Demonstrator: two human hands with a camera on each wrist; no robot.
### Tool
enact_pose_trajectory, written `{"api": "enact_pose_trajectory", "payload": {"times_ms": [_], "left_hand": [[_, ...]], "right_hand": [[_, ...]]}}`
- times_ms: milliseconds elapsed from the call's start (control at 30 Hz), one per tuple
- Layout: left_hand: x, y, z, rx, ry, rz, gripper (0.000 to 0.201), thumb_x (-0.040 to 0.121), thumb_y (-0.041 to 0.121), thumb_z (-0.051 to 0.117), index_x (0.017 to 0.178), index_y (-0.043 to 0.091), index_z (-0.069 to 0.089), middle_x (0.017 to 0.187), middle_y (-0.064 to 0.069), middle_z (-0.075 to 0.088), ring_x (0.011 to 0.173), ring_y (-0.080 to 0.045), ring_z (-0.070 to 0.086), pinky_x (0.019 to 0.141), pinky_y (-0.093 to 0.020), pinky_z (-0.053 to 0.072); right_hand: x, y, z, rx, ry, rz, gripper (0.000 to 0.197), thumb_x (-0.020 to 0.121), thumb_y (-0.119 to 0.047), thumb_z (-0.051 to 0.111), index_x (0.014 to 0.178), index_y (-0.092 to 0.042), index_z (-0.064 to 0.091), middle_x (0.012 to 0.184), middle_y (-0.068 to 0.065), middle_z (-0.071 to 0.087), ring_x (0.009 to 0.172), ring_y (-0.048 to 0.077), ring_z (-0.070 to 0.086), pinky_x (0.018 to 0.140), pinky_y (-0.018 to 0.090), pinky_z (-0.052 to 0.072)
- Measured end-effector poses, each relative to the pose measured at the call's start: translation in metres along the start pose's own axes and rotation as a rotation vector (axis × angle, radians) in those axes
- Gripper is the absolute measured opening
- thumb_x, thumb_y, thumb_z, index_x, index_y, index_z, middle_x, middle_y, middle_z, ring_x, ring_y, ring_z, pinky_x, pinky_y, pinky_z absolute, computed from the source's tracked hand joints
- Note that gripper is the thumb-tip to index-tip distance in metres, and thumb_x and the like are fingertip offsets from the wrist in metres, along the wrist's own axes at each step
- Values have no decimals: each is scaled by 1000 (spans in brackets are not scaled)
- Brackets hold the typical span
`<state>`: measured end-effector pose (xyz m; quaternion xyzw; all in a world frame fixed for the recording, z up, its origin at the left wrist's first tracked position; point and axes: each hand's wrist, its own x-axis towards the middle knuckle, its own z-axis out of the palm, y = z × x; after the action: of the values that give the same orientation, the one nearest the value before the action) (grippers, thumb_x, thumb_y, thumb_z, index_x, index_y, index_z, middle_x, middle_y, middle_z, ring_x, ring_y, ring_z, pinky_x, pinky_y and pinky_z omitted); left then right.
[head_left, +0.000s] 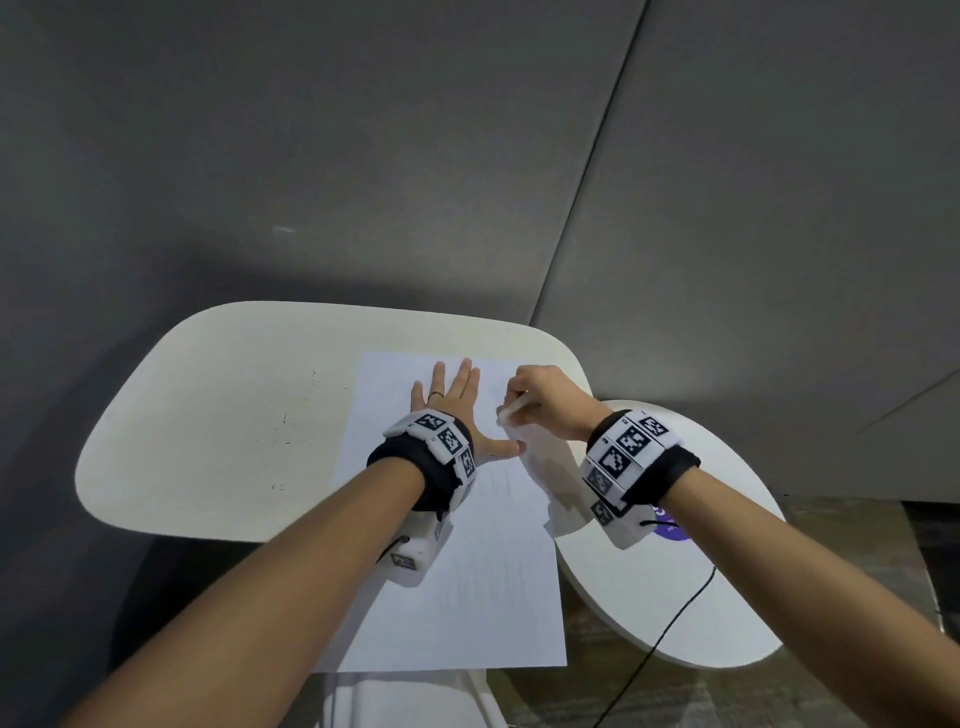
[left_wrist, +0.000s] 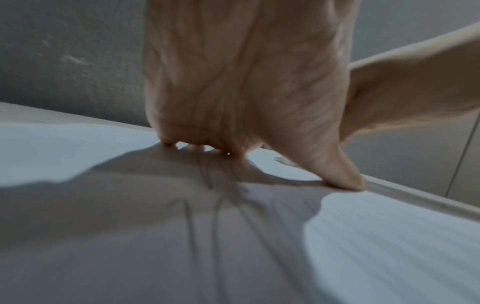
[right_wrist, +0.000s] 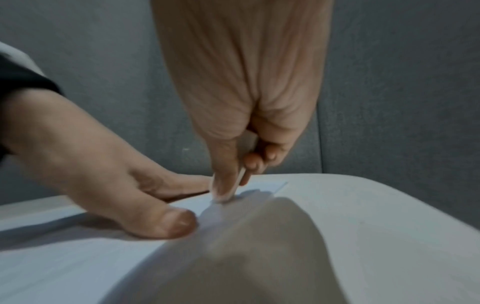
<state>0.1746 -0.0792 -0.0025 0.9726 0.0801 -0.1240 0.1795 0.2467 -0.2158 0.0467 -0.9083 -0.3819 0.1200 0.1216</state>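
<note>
one sheet under flat l hand, r hand holds stick on it.

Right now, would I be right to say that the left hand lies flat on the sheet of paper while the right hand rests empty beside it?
Not quite: the right hand is not empty. It pinches a thin white tool whose tip meets the paper, as the right wrist view shows. The rest holds: the left hand lies flat on the sheet of paper.
</note>
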Motion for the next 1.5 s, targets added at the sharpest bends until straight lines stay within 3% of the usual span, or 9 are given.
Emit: {"api": "enact_pose_trajectory", "payload": {"times_ms": [200, 400, 500, 633, 800, 1033, 1200, 1400, 1500], "left_hand": [[2, -2, 3, -12, 12, 0, 123, 65, 87, 49, 154, 24, -8, 159, 11, -19, 146, -21, -20, 117, -52, -8], [3, -2, 4, 4, 12, 8, 122, 66, 87, 47, 154, 24, -9, 159, 11, -20, 146, -22, -21, 117, -53, -7], [3, -2, 5, 3, 9, 6, 124, 64, 89, 47, 154, 25, -9, 159, 11, -20, 146, -22, -21, 116, -54, -8], [3, -2, 2, 1, -3, -4, 125, 63, 89, 48, 154, 26, -10, 159, 11, -21, 146, -21, -22, 116, -54, -9], [2, -1, 3, 28, -5, -3, 123, 65, 89, 46, 153, 25, -11, 159, 10, -22, 146, -23, -22, 116, -55, -7], [1, -2, 3, 24, 2, -15, 126, 61, 91, 47, 153, 27, -11, 159, 11, -20, 146, -22, -21, 116, -55, -8], [3, -2, 6, 28, 21, -14, 126, 61, 92, 44, 153, 27, -11, 159, 11, -20, 146, -22, -21, 116, -56, -8], [1, -1, 3, 10, 6, -28, 129, 58, 93, 47, 153, 26, -12, 159, 11, -20, 146, -22, -22, 115, -56, -10], [2, -1, 4, 24, -2, -27, 128, 60, 92, 47, 153, 26, -13, 158, 11, -22, 146, -22, -23, 115, -56, -10]], "right_hand": [[31, 2, -10, -61, 144, 70, 4, 76, -13, 64, 78, -11, 68, 90, 5, 66, 87, 25, 61, 71, 26, 42], [-2, -1, -4, 37, 9, -27, 8, 78, -7, 63, 78, 0, 68, 77, 3, 56, 74, 20, 49, 68, 27, 37], [14, -3, -8, 54, 63, 12, 10, 79, -9, 64, 82, -3, 70, 85, 9, 62, 81, 23, 54, 71, 25, 37], [32, -4, -9, 39, 160, 70, 10, 80, -9, 64, 88, -7, 71, 87, 1, 57, 82, 17, 52, 70, 21, 32], [4, 2, -8, 83, -91, -67, 13, 78, -7, 67, 91, -8, 70, 85, -4, 58, 81, 12, 53, 66, 12, 38], [22, -14, -7, 58, 136, 57, 14, 85, -10, 60, 93, -4, 69, 98, 11, 63, 92, 23, 57, 60, 15, 28], [1, -10, -5, 24, -70, -67, 15, 80, -9, 66, 94, -5, 69, 90, 7, 61, 83, 17, 52, 71, 20, 30], [37, -20, -15, 55, 119, 100, 17, 83, -7, 59, 95, -4, 70, 104, 11, 66, 98, 25, 59, 60, 11, 31], [22, -16, -12, 58, 23, 18, 15, 82, -8, 63, 95, -6, 69, 101, 11, 67, 92, 21, 58, 68, 14, 32]]}}
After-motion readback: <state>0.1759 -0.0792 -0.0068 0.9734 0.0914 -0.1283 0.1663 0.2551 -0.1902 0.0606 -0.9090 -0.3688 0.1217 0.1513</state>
